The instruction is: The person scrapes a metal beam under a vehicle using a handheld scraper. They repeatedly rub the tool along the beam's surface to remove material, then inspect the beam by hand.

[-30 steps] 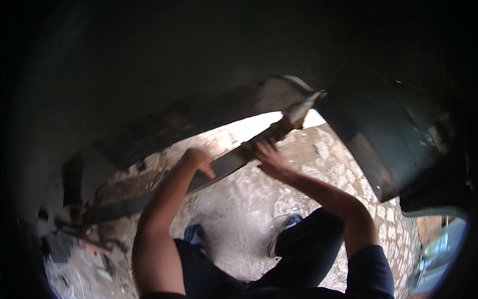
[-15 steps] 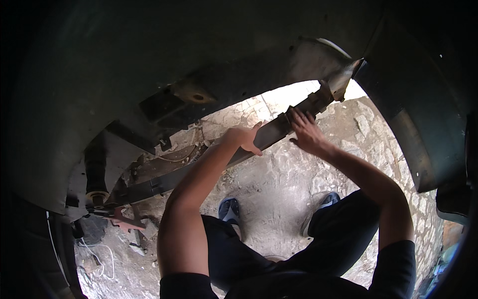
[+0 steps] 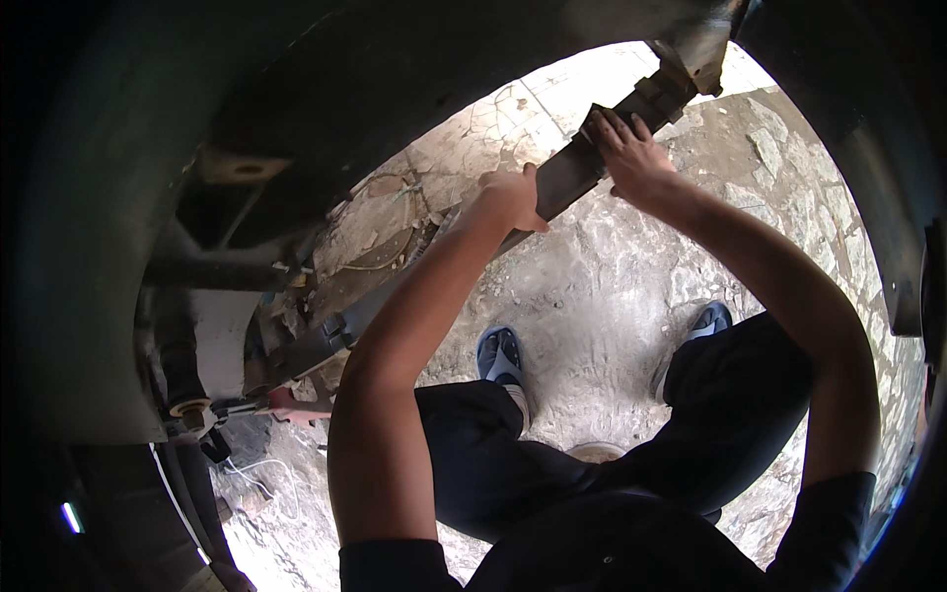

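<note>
A long dark leaf spring [image 3: 565, 184] runs diagonally from the lower left to a rusty bracket [image 3: 705, 64] at the upper right, under a dark vehicle body. My left hand [image 3: 513, 195] wraps around its middle, thumb on the near side and fingers mostly hidden beyond it. Farther up, my right hand [image 3: 631, 153] is laid across the leaf spring beside a clip, its fingers bent over the top. At the far left end, another person's hand [image 3: 296, 407] is partly hidden beneath the spring.
A black cylindrical shock absorber [image 3: 181, 370] hangs at the left. The dark wheel arch [image 3: 395, 109] curves overhead. My feet in sandals [image 3: 500, 355] stand on rough stony ground. A white cable [image 3: 271, 464] lies at lower left.
The view has shifted, so the leaf spring and my hands appear higher and farther right. Both hands keep their places on the spring. The other person's hand is more hidden.
</note>
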A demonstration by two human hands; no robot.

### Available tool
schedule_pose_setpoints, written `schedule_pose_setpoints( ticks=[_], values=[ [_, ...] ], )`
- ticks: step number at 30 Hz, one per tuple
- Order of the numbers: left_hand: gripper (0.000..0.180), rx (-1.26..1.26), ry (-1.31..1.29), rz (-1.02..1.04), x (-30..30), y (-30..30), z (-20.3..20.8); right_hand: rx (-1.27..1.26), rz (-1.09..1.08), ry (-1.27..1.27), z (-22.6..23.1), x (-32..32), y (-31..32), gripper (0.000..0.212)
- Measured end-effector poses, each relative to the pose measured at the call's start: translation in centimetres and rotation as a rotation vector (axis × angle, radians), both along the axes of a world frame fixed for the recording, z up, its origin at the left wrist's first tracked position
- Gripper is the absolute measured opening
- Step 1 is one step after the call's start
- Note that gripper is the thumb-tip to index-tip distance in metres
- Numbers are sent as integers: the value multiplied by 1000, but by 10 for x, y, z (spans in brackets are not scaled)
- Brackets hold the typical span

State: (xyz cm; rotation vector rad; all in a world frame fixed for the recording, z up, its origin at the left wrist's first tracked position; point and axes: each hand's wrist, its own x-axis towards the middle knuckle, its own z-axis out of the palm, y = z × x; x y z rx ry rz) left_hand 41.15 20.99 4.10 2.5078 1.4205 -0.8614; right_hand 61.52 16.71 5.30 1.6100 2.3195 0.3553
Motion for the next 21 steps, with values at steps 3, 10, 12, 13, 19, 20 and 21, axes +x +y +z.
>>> schedule_pose_setpoints(
  ticks=[3, 10, 12, 13, 19, 20, 21],
  values=[
    [118, 15, 2, -3, 1, 1, -1, -152, -106, -48, 12, -12, -6, 103],
    [121, -9, 56, 14, 7, 13, -9, 12, 60, 103, 6, 9, -8, 96],
    [121, -38, 130, 0, 12, 14, -17, -20, 40, 126, 6, 9, -12, 96],
    [123, -38, 129, -3, 14, 14, -18, -33, 29, 133, 9, 9, -13, 96],
    [109, -52, 115, -37, 10, 5, -5, 0, 103, 63, 1, 14, -9, 94],
    [101, -56, 144, -67, 13, 3, 3, 15, 118, 68, -1, 17, -5, 94],
    [93, -49, 157, -88, 16, 2, 1, 29, 130, 74, -2, 21, -1, 95]
  ],
)
